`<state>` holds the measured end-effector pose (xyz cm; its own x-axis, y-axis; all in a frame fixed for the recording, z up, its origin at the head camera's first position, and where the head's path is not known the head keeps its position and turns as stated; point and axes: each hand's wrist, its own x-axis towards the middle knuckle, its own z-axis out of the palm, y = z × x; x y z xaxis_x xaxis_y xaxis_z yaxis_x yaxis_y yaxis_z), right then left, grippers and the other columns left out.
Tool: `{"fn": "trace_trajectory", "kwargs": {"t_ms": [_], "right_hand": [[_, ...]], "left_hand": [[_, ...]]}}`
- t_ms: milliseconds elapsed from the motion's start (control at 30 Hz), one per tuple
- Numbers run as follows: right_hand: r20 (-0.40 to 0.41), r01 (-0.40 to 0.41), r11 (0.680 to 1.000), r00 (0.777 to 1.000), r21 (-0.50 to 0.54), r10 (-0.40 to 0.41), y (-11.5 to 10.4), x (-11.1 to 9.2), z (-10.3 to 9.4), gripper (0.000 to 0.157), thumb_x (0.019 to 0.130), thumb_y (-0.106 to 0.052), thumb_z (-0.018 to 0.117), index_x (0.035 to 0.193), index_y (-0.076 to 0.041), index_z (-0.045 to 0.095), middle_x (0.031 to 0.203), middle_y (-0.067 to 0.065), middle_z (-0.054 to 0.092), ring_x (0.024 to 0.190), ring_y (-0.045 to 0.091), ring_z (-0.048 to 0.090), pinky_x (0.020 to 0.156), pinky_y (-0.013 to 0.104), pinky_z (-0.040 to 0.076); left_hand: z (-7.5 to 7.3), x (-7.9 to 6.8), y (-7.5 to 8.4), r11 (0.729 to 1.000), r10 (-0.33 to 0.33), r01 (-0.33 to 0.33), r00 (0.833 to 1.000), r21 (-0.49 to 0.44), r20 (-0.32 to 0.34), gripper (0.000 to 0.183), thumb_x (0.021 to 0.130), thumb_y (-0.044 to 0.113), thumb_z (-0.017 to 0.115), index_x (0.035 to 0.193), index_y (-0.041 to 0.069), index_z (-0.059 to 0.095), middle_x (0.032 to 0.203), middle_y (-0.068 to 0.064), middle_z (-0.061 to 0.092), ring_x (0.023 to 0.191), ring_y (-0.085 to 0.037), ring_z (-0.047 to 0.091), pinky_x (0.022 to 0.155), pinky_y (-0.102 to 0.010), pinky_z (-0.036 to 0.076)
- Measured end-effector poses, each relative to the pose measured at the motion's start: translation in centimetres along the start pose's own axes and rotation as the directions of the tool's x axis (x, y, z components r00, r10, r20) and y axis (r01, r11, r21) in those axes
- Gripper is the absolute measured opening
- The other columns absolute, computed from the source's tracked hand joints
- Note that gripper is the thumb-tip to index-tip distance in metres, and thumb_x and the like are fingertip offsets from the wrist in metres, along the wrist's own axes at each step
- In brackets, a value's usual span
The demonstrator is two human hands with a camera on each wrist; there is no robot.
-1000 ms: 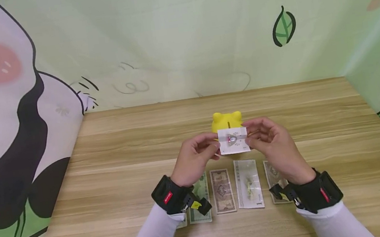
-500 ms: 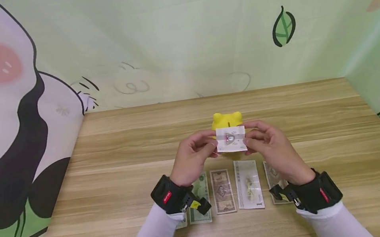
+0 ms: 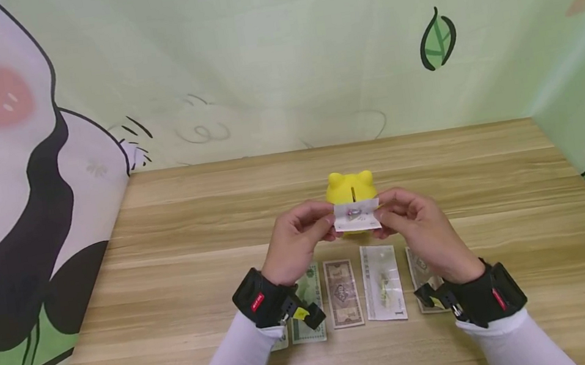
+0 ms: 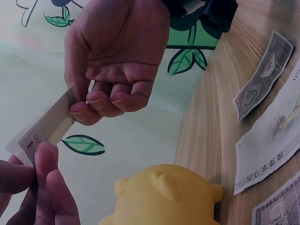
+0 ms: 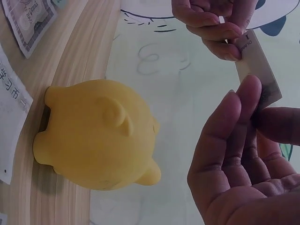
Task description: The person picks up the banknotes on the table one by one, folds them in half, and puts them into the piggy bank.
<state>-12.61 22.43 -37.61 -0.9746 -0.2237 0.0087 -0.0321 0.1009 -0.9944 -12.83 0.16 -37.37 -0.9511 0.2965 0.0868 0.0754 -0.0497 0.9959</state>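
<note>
A small folded banknote (image 3: 357, 218), white with a printed picture, is stretched between both hands in front of a yellow piggy bank (image 3: 339, 191). My left hand (image 3: 295, 242) pinches the note's left end between thumb and fingers. At the right end, my right hand (image 3: 425, 231) pinches it the same way. The note is held above the table, and in the left wrist view its folded layers stand slightly apart. In the head view it covers the lower part of the piggy bank, whose dark coin slot (image 3: 352, 193) shows above the note.
Flat on the wooden table (image 3: 171, 272), a row of notes lies nearer the body: a green note (image 3: 309, 291), a brown note (image 3: 343, 293), a white note (image 3: 383, 284) and a brownish note (image 3: 420, 267) partly under the right wrist. Another note (image 3: 280, 340) is mostly hidden by the left wrist.
The banknote has tipped, so its face looks shorter in the head view, and more of the piggy bank and its slot shows above it. Both hands have barely shifted.
</note>
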Motion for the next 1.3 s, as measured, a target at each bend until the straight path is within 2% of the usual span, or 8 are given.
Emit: {"fn": "trace_trajectory", "kwargs": {"t_ms": [100, 300, 533, 667, 800, 1033, 1167, 1300], "right_hand": [[0.002, -0.002, 1.000, 1.000, 0.001, 0.002, -0.1, 0.0, 0.0, 0.019, 0.096, -0.003, 0.054, 0.111, 0.007, 0.060, 0.101, 0.012, 0.068, 0.085, 0.030, 0.063, 0.073, 0.029, 0.059], [0.007, -0.009, 1.000, 1.000, -0.021, 0.009, -0.2, -0.1, 0.1, 0.019, 0.097, -0.005, 0.052, 0.109, 0.006, 0.063, 0.105, 0.014, 0.067, 0.084, 0.029, 0.064, 0.074, 0.029, 0.059], [-0.019, -0.034, 0.999, 0.999, -0.032, 0.033, -0.1, 0.0, 0.0, 0.024, 0.100, -0.015, 0.051, 0.107, 0.002, 0.066, 0.103, 0.013, 0.066, 0.083, 0.031, 0.063, 0.075, 0.031, 0.058], [-0.015, -0.038, 0.999, 0.999, -0.030, 0.038, -0.2, 0.0, 0.1, 0.025, 0.099, -0.017, 0.054, 0.109, 0.003, 0.066, 0.103, 0.012, 0.067, 0.084, 0.031, 0.063, 0.075, 0.030, 0.058], [-0.004, -0.044, 0.999, 0.999, -0.007, 0.044, -0.2, 0.0, 0.1, 0.021, 0.096, -0.010, 0.058, 0.110, 0.005, 0.065, 0.104, 0.012, 0.069, 0.086, 0.033, 0.064, 0.074, 0.030, 0.059], [-0.003, -0.022, 1.000, 1.000, -0.016, 0.022, 0.3, 0.1, 0.1, 0.020, 0.093, -0.004, 0.059, 0.110, 0.005, 0.063, 0.095, 0.011, 0.068, 0.083, 0.030, 0.063, 0.073, 0.030, 0.059], [-0.003, -0.023, 1.000, 1.000, 0.011, 0.023, 0.3, 0.1, 0.2, 0.027, 0.092, -0.002, 0.060, 0.118, 0.005, 0.058, 0.095, 0.012, 0.066, 0.084, 0.031, 0.064, 0.073, 0.032, 0.059], [0.027, -0.036, 0.999, 0.999, 0.010, 0.036, 0.3, 0.1, 0.4, 0.031, 0.092, -0.001, 0.059, 0.122, 0.005, 0.056, 0.096, 0.015, 0.066, 0.083, 0.032, 0.064, 0.073, 0.033, 0.060]], "left_hand": [[0.2, -0.3, 0.9, 1.000, 0.019, -0.019, 1.000, 0.010, 0.004, 0.019, 0.094, -0.007, 0.054, 0.109, -0.009, 0.065, 0.101, -0.023, 0.065, 0.080, -0.032, 0.062, 0.073, -0.029, 0.058], [0.4, -0.4, 1.2, 0.998, 0.041, -0.040, 0.999, 0.051, -0.008, 0.016, 0.093, -0.008, 0.054, 0.101, -0.010, 0.067, 0.101, -0.023, 0.066, 0.079, -0.029, 0.064, 0.073, -0.032, 0.059], [0.5, -0.5, 1.4, 0.995, 0.039, -0.038, 0.999, 0.089, -0.016, 0.019, 0.093, -0.006, 0.053, 0.102, -0.009, 0.069, 0.101, -0.023, 0.068, 0.082, -0.033, 0.064, 0.076, -0.037, 0.058], [0.5, -0.6, 1.4, 0.994, 0.030, -0.028, 0.999, 0.108, -0.022, 0.019, 0.093, -0.004, 0.053, 0.103, -0.007, 0.070, 0.100, -0.022, 0.069, 0.080, -0.025, 0.065, 0.077, -0.038, 0.057], [0.5, -0.6, 1.4, 0.993, 0.028, -0.025, 0.999, 0.117, -0.023, 0.019, 0.093, -0.002, 0.055, 0.104, -0.006, 0.070, 0.101, -0.021, 0.069, 0.078, -0.020, 0.066, 0.077, -0.037, 0.057], [0.0, 0.4, -1.8, 0.986, 0.051, -0.045, 0.998, 0.162, -0.033, 0.017, 0.091, 0.005, 0.063, 0.103, 0.008, 0.074, 0.103, -0.008, 0.072, 0.078, -0.018, 0.066, 0.072, -0.029, 0.055], [0.3, 0.0, -0.5, 0.980, 0.050, -0.040, 0.998, 0.196, -0.046, 0.017, 0.089, 0.001, 0.062, 0.102, 0.003, 0.073, 0.103, -0.012, 0.072, 0.076, -0.017, 0.065, 0.063, -0.025, 0.049], [0.7, -0.6, 1.1, 0.978, 0.072, -0.062, 0.997, 0.200, -0.041, 0.018, 0.088, -0.003, 0.061, 0.102, -0.003, 0.071, 0.102, -0.018, 0.070, 0.074, -0.021, 0.064, 0.059, -0.024, 0.046]]}}
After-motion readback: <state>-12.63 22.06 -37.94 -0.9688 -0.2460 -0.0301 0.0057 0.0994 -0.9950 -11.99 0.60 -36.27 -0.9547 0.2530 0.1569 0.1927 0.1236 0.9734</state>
